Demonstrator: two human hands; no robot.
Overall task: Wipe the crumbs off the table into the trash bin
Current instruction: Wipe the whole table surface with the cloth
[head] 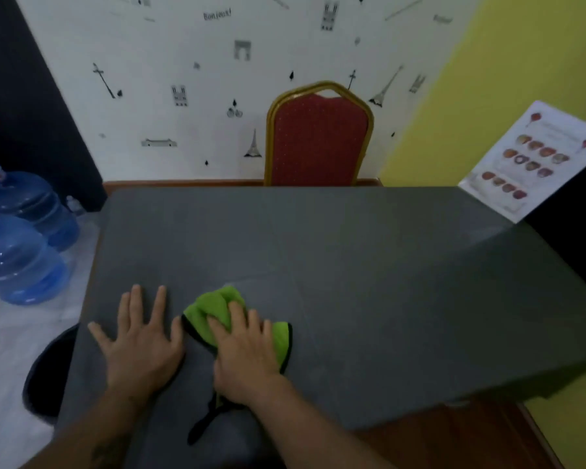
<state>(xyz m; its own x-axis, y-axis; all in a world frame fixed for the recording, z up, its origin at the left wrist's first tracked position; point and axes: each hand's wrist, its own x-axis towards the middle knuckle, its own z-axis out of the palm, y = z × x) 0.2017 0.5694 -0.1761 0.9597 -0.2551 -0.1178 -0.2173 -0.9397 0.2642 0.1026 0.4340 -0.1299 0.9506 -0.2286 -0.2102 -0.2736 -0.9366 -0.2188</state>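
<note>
A dark grey table [352, 238] fills the middle of the view. My right hand [247, 350] presses down on a bunched green cloth [214, 308] with a black edge, near the table's front left part. Flat on the tabletop just left of the cloth lies my left hand [142, 336], fingers spread and holding nothing. A dark round trash bin [48, 374] stands on the floor, tucked under the table's left front edge and partly hidden by it. Crumbs are too small to make out on the grey surface.
A red chair with a gold frame [318, 140] stands at the table's far side. Two blue water jugs [21, 231] sit on the floor to the left. A printed menu sheet [528, 160] lies at the table's far right corner.
</note>
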